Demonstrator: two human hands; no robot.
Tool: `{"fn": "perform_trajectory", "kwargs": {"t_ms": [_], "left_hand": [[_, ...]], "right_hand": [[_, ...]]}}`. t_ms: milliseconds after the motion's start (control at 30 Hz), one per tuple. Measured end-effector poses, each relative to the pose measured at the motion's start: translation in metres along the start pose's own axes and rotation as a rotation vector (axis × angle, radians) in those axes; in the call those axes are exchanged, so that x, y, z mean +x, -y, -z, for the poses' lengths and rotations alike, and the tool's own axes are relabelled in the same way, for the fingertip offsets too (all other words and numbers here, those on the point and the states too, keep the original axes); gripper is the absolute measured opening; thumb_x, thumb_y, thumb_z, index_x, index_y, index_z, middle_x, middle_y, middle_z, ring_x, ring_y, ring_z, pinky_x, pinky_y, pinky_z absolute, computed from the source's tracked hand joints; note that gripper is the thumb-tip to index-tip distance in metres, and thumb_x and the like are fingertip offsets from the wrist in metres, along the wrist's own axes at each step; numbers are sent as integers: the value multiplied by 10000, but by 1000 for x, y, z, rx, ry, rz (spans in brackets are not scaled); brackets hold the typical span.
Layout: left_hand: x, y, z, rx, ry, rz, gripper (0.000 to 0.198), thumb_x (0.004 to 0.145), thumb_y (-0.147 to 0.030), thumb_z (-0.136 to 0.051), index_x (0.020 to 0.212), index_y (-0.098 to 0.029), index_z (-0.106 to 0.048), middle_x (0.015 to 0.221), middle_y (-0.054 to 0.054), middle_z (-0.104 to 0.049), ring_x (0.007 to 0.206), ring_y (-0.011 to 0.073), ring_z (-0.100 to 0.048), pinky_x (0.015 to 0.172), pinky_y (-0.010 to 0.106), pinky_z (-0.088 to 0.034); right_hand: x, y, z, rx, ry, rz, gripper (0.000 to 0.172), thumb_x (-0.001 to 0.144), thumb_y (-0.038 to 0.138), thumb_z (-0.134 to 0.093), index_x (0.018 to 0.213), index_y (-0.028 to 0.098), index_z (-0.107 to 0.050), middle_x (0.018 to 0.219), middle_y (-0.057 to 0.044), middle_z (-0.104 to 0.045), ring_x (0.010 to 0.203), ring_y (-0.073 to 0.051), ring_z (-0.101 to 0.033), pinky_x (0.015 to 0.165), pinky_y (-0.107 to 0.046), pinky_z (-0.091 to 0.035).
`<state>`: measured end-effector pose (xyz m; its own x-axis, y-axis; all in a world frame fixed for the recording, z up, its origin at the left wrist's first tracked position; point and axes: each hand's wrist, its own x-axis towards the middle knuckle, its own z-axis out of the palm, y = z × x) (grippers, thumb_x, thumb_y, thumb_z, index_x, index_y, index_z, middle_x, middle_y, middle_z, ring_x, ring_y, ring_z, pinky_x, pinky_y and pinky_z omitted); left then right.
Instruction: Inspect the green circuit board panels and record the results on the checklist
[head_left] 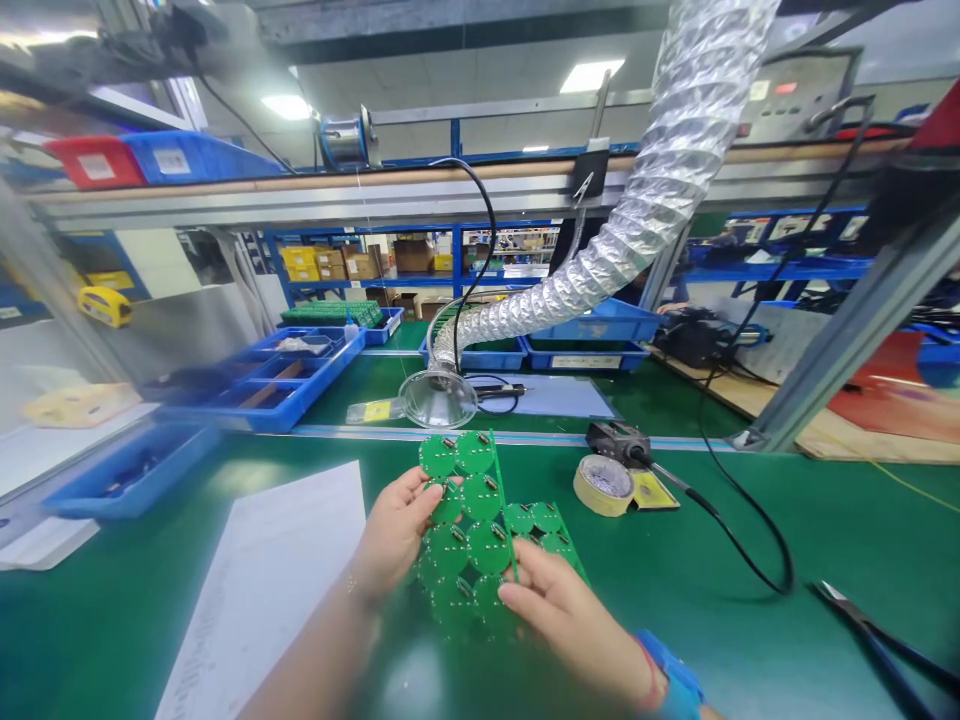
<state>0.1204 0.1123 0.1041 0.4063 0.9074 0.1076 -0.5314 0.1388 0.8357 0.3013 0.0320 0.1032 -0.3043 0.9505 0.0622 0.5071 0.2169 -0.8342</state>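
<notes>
My left hand (397, 530) and my right hand (566, 622) both grip a green circuit board panel (469, 520) above the green bench mat. The panel is made of several round boards joined by narrow strips, and small metal components stand on them. My fingers hide part of it. A sheet of white paper (262, 600) lies to the left of my left hand. A roll of masking tape (604, 483) sits beyond my right hand, and black-handled cutters (877, 640) lie at the lower right.
A black tool with a cable (619, 443) rests beyond the tape. A clear hood on a foil duct (439, 398) stands at the bench's far side. Blue compartment trays (262, 378) stand left and ahead, below a metal shelf (300, 195).
</notes>
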Motion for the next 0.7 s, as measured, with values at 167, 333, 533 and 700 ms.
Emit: {"fn": "perform_trajectory", "kwargs": {"t_ms": [167, 333, 533, 700], "left_hand": [[-5, 5, 10, -10, 22, 41, 243, 750, -217, -603, 987, -166, -603, 950, 82, -669, 760, 157, -623, 671, 263, -479], [-10, 8, 10, 22, -11, -12, 205, 712, -207, -643, 910, -159, -620, 837, 58, -688, 684, 152, -627, 633, 262, -487], [-14, 11, 8, 86, -60, -50, 185, 696, -199, -657, 875, -160, -631, 818, 44, -692, 678, 142, -619, 640, 260, -491], [-15, 10, 6, 114, -103, -66, 184, 678, -197, -670, 858, -182, -637, 819, 27, -695, 705, 141, -619, 683, 260, -485]], "right_hand": [[-3, -5, -7, -40, 12, 9, 219, 852, 259, -425, 666, 191, -333, 590, 65, -366, 554, -83, -317, 542, -219, -268], [-5, -18, -16, -204, -26, 28, 170, 839, 253, -438, 693, 194, -374, 617, 53, -419, 571, -95, -342, 539, -221, -266], [-6, -25, -19, -232, -51, 63, 145, 834, 297, -434, 732, 195, -444, 654, 26, -501, 583, -108, -401, 541, -217, -325], [-5, -26, -19, -210, -59, 69, 168, 830, 324, -443, 712, 205, -451, 648, 16, -515, 577, -116, -418, 526, -222, -338]]}}
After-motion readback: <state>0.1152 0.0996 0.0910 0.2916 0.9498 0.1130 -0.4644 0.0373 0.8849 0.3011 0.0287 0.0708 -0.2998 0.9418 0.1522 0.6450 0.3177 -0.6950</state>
